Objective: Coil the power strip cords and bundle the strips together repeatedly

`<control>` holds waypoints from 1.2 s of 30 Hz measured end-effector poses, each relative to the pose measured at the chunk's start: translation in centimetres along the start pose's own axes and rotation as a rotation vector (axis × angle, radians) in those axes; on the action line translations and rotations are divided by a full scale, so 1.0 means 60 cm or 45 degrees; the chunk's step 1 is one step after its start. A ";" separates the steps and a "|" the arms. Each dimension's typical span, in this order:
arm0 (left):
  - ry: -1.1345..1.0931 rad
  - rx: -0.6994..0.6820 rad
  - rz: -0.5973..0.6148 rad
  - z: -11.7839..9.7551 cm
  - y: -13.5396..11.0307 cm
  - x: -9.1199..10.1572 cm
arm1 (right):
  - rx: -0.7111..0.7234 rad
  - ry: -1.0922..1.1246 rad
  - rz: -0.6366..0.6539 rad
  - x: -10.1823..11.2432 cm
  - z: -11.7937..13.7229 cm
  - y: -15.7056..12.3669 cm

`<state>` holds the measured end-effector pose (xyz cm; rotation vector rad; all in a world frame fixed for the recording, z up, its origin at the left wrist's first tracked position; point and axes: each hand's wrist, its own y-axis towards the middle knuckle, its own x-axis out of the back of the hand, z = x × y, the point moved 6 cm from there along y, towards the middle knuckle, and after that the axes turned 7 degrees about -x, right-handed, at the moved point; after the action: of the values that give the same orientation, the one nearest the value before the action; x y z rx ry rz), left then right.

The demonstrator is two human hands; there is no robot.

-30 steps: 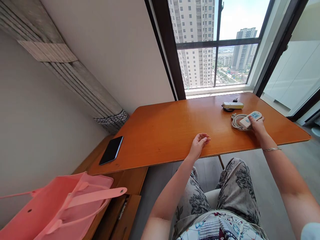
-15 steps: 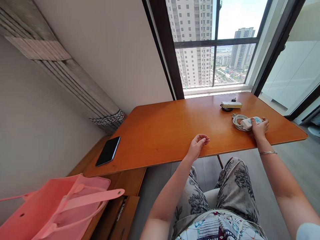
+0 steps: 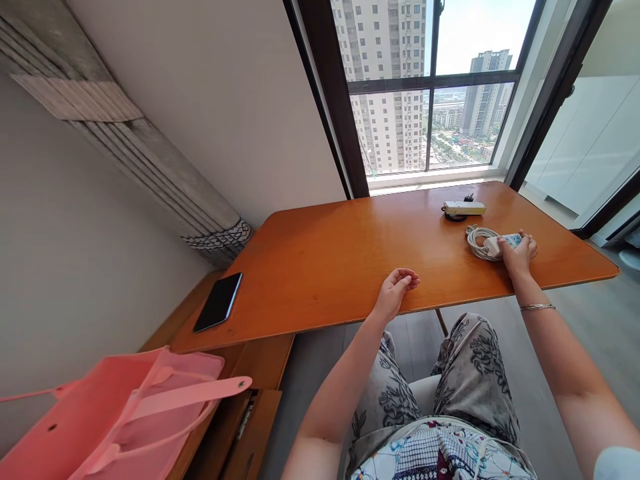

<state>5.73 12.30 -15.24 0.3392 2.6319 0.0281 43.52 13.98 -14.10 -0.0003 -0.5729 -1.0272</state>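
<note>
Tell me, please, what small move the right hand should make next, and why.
Probably lift the power strip slightly clear of the table: the right hand grips its near end, and its coiled cord lies loose beside it, so it may trail. The left hand rests empty at the table edge.

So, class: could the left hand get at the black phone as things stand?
Probably yes: the left hand is empty at the table edge, and only bare wood lies between it and the phone, though it means a stretch.
</note>
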 end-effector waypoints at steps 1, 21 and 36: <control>-0.001 -0.003 -0.002 -0.001 -0.001 0.000 | -0.005 0.000 0.004 0.000 0.001 -0.001; 0.005 -0.033 -0.019 -0.002 -0.005 0.000 | 0.862 -0.091 0.380 -0.013 0.161 -0.232; 1.600 -0.436 -0.025 -0.058 0.004 0.081 | 0.952 -0.722 1.063 -0.103 0.153 -0.315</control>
<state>0.02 13.86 -14.37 0.1873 3.7339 0.9551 21.77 11.36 -13.99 0.1227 -1.3100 0.0593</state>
